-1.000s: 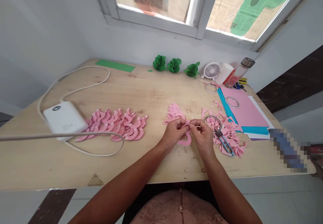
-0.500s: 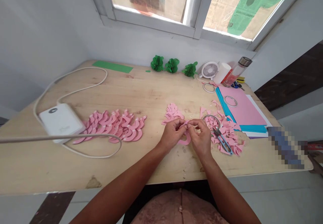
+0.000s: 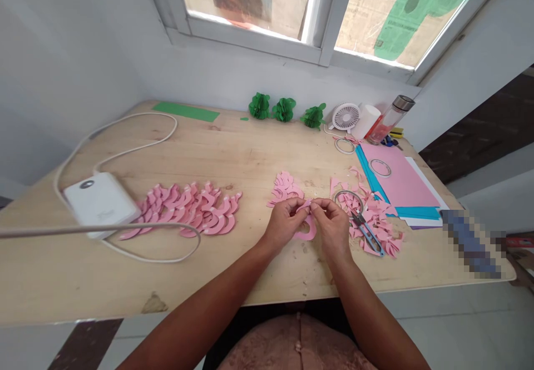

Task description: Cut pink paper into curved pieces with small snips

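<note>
My left hand (image 3: 287,220) and my right hand (image 3: 331,221) meet over the table, fingertips closed together on a curved pink paper piece (image 3: 307,232). Its rounded lower part hangs below my fingers; the pinched end is partly hidden by them. Just behind my left hand lies a small pile of cut pink paper shapes (image 3: 285,183). Beside my right hand are pink paper scraps (image 3: 381,217), with blue-handled thread snips (image 3: 367,235) and a roll of tape (image 3: 349,196) resting on them.
Rows of pink paper curves (image 3: 196,206) lie to the left, next to a white power bank (image 3: 100,203) and its looping cable (image 3: 167,259). Green paper balls (image 3: 284,109), a small fan (image 3: 346,117) and a bottle (image 3: 392,119) stand at the back. Coloured sheets (image 3: 406,181) lie right.
Both hands stay on the pink paper piece, with only a slight shift of the fingers. The camera view has moved a little; the other things lie as before.
</note>
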The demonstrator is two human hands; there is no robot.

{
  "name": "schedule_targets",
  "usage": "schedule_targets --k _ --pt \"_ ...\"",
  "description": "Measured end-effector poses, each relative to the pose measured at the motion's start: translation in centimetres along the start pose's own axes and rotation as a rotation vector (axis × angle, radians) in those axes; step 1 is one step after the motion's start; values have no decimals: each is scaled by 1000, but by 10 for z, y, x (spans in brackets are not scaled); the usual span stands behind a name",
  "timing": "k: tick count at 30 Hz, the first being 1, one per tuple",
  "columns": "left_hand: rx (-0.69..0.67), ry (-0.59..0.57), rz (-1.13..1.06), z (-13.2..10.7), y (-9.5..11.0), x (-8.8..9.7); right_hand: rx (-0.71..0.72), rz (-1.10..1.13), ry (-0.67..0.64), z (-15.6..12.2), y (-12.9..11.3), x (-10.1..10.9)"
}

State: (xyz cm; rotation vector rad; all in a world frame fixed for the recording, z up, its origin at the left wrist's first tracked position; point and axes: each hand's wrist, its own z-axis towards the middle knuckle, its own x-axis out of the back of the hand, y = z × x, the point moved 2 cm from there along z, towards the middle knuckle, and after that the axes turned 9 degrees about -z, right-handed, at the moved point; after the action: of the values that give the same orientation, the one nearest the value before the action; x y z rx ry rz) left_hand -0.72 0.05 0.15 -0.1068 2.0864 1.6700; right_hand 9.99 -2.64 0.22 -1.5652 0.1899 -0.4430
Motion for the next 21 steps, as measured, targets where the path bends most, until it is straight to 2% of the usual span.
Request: schedule_targets --k 11,16,21 --pt "-75 -24 88 2 -5 3 -14 -53 63 -2 -3 -1" --pt "-149 -17 135 1 -2 2 42 -114 66 -4 -7 0" --pt "-251 24 222 0 -4 3 161 -257 98 -5 -12 1"
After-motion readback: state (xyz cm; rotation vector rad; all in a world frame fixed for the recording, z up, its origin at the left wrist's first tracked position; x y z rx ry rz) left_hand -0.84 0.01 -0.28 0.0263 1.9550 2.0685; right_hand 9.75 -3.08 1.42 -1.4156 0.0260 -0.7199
